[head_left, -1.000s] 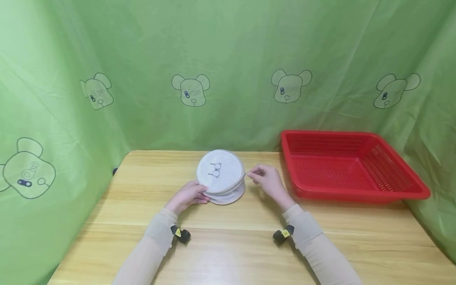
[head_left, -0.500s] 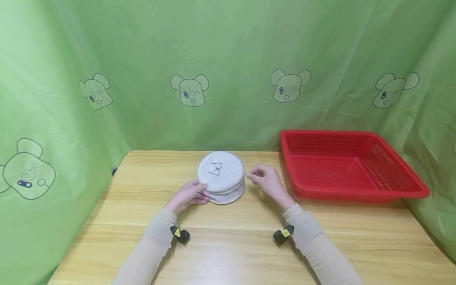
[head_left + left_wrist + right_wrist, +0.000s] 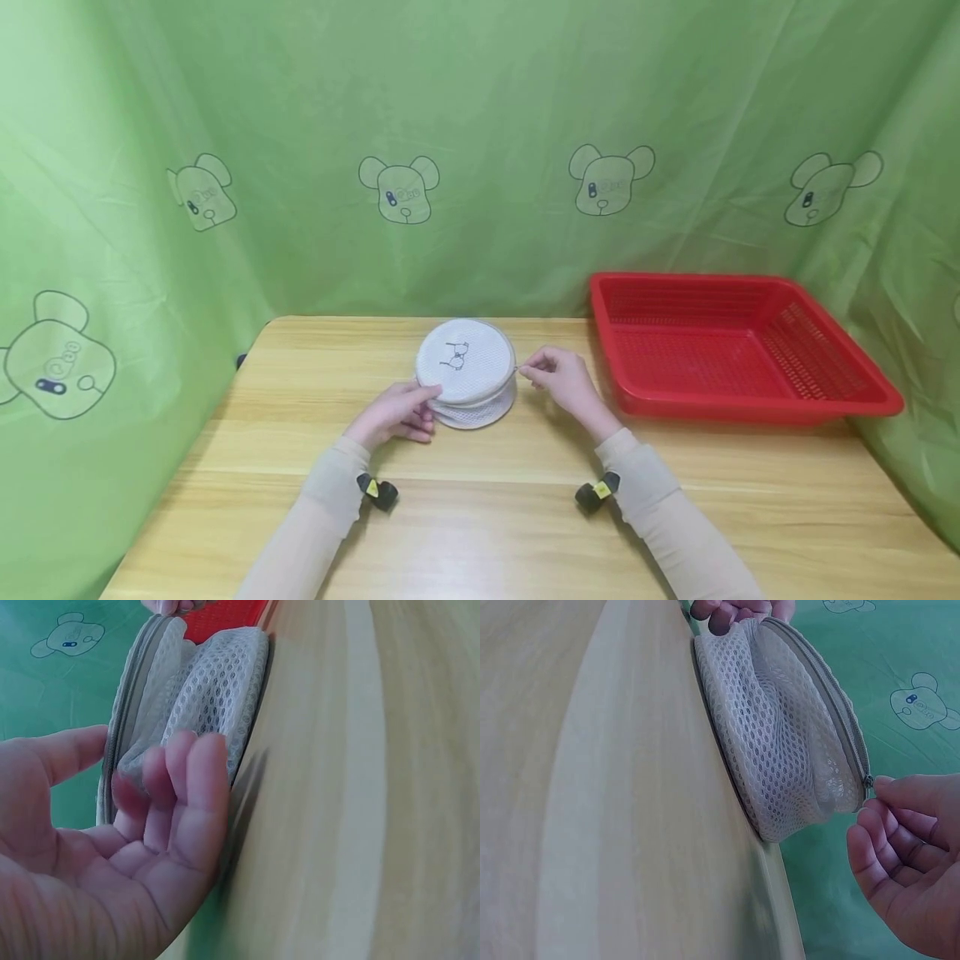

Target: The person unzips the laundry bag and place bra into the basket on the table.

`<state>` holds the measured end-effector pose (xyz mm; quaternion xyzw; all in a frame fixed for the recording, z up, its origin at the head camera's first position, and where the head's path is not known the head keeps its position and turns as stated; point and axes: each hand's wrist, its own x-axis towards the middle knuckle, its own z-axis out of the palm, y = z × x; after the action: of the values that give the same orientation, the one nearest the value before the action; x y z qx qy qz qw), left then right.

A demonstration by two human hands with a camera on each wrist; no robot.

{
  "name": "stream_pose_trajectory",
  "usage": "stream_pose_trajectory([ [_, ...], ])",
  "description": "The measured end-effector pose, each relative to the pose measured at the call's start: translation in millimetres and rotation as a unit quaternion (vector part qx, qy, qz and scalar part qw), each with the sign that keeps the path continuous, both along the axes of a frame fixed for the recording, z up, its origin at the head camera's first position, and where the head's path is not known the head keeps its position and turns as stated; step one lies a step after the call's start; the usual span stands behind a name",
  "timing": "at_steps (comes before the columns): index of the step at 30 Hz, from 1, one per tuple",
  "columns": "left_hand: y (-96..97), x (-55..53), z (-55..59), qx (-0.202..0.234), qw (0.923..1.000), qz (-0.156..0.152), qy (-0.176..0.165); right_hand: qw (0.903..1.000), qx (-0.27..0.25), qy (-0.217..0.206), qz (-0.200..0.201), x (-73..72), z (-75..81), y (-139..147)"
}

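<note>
A round white mesh laundry bag (image 3: 465, 362) with a glasses-like drawing on its lid stands on the table. Its lid tilts, and soft mesh sides (image 3: 769, 727) sag between lid and base. Along the lid's edge runs a grey zipper (image 3: 829, 682). At the bag's near left, my left hand (image 3: 393, 415) holds the rim, thumb on the lid and curled fingers against the mesh below. On the right side, my right hand (image 3: 564, 379) pinches the small zipper pull (image 3: 868, 781) between thumb and forefinger; its other fingers are loosely curled.
A large red plastic basket (image 3: 750, 410) stands at the right of the wooden table (image 3: 465, 517), close beyond my right hand. Green curtains (image 3: 495, 242) with bear-head prints hang behind the table and at both sides.
The lid has settled slightly lower. My left hand's lower fingers have come away from the bag's base and spread, with the thumb further onto the lid. My right hand stays at the zipper pull.
</note>
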<state>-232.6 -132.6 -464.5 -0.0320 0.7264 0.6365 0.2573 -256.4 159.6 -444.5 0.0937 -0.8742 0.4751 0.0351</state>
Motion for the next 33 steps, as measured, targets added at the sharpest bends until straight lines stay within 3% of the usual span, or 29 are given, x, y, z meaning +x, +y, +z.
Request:
stream_pose_trajectory([
  [11, -2.3, 0.0, 1.7, -0.007, 0.9995, -0.026, -0.013, 0.9999, 0.005, -0.009, 0.002, 0.9, 0.5, 1],
  [25, -0.5, -3.4, -4.7, 0.013, 0.9996, 0.025, 0.009, 0.9984, 0.002, -0.036, 0.045, 5.2, -4.4, -7],
  [33, -0.2, -5.1, -6.3, 0.025, 0.9987, 0.039, 0.021, 0.9972, -0.008, -0.044, 0.060, 7.6, -6.4, -13],
])
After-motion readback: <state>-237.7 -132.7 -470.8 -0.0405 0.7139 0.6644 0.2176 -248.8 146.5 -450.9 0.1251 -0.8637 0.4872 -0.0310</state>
